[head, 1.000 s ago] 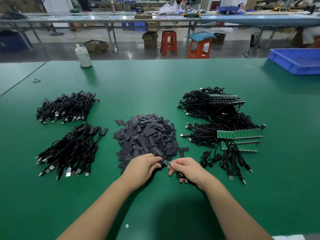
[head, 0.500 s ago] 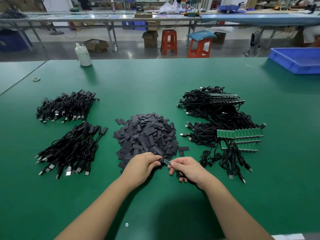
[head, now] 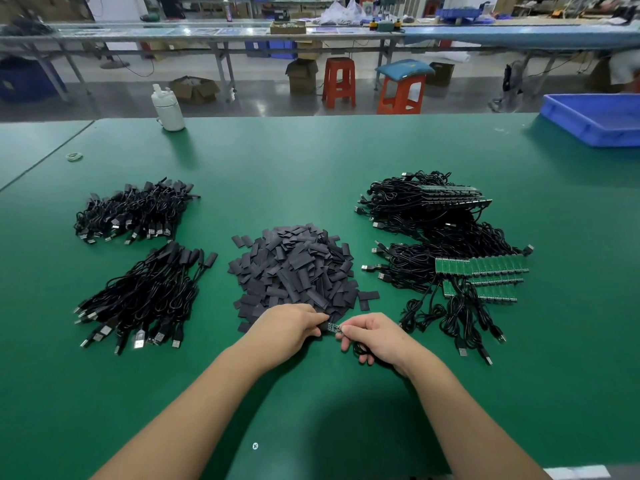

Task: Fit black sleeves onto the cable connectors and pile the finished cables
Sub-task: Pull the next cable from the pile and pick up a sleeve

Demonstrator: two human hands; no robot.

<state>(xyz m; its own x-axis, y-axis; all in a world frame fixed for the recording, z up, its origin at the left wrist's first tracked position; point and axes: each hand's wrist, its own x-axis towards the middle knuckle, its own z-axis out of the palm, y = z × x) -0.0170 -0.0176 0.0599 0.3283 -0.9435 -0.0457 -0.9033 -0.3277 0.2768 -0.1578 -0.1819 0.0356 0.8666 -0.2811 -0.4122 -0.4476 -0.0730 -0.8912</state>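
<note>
Your left hand (head: pixel 289 329) fingers pinch black sleeve (head: pixel 325 326); your right hand (head: pixel 375 336) fingers pinch small connector board (head: pixel 335 328), its cable (head: pixel 356 349) looped under palm; sleeve part-way over board tip, both just in front of sleeve heap (head: pixel 294 271); versus a second ago hands barely shifted, grips unchanged; finished cable piles (head: pixel 138 289) left of heap, unsleeved cables (head: pixel 450 251) right of it; bare green tabletop (head: pixel 311 410) in front of heap, tabletop edge well behind it.

Black sleeve (head: pixel 325 326) half over connector (head: pixel 335 328)
</note>
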